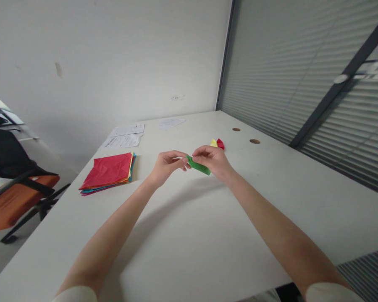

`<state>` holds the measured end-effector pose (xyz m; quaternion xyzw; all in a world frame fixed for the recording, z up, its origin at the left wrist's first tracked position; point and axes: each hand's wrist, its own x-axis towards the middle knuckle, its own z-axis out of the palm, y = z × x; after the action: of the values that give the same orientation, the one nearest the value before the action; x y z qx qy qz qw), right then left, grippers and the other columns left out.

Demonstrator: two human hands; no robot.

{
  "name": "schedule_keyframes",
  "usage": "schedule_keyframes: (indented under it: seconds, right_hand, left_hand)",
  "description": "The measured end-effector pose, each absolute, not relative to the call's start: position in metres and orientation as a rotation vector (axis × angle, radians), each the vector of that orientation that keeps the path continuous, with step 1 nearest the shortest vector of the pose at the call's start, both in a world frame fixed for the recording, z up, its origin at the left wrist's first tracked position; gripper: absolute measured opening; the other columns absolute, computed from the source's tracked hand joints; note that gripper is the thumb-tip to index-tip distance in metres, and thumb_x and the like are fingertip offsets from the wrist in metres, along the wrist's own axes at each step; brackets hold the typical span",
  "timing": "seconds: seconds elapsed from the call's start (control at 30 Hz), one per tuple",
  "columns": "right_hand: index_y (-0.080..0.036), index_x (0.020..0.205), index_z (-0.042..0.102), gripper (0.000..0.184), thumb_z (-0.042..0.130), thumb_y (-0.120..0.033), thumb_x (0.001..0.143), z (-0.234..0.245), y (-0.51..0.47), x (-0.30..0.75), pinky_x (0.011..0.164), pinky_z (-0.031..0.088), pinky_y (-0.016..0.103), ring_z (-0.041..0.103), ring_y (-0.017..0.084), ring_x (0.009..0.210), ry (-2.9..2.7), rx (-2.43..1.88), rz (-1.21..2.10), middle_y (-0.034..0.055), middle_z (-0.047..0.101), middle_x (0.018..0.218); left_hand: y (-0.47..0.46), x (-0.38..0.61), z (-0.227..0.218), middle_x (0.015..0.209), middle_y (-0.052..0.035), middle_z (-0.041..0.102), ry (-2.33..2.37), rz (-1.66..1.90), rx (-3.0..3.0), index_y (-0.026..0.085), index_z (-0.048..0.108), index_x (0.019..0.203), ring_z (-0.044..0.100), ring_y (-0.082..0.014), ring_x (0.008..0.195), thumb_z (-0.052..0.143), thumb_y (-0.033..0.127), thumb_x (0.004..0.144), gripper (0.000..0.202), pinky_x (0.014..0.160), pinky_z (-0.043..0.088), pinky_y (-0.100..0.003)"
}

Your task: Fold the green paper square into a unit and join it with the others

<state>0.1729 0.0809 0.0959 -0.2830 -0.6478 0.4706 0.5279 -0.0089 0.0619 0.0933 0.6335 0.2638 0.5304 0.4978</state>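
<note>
A small folded strip of green paper point(200, 167) is held up over the middle of the table, between my two hands. The fingertips of my left hand point(167, 166) pinch its left end. My right hand point(213, 160) grips it along the upper edge with thumb and fingers; part of the paper is hidden behind them. Just beyond my right hand lie a yellow folded piece point(213, 143) and a red folded piece point(220, 144), side by side. To the left sits a stack of coloured paper sheets point(108, 171), with a creased red one on top.
Printed sheets point(124, 139) lie at the table's back left, and another paper point(171, 123) is near the wall. Two round holes point(255, 141) pierce the white tabletop point(189, 247) at the right. An orange-seated chair point(22, 201) stands off the left edge; blinds point(290, 84) line the right.
</note>
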Motion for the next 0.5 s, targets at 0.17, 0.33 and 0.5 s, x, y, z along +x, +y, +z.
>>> schedule_keyframes:
  seconds: [0.17,0.33,0.5]
  right_hand:
    - [-0.018,0.077,0.069,0.026,0.076,-0.041,0.068,0.0932,0.0829,0.1738,0.068,0.051,0.03,0.064,0.016,0.069,-1.641,-0.695,1.031,0.0019,0.069,0.074]
    - [-0.02,0.082,0.07,0.02,0.071,-0.039,0.075,0.0965,0.0786,0.1734,0.08,0.049,0.036,0.064,0.019,0.08,-1.796,-0.731,0.699,0.0037,0.07,0.081]
    - [-0.023,0.082,0.07,0.009,0.071,-0.029,0.076,0.0965,0.0757,0.1724,0.085,0.044,0.039,0.061,0.02,0.083,-1.915,-0.838,0.323,0.0029,0.07,0.082]
  left_hand:
    - [0.0641,-0.0096,0.0915,0.068,-0.0053,0.069,0.676,1.29,1.472,0.013,0.071,0.082,0.065,-0.0154,0.062,0.077,0.035,0.07,0.025,0.06,0.053,-0.03]
    - [0.0664,-0.0095,0.0914,0.068,-0.0056,0.07,0.773,1.33,1.435,0.012,0.071,0.08,0.066,-0.0161,0.062,0.08,0.036,0.065,0.03,0.068,0.056,-0.034]
    - [0.0648,-0.0063,0.0933,0.067,-0.0052,0.07,0.844,1.358,1.458,0.012,0.071,0.078,0.066,-0.0155,0.062,0.081,0.033,0.062,0.029,0.071,0.056,-0.035]
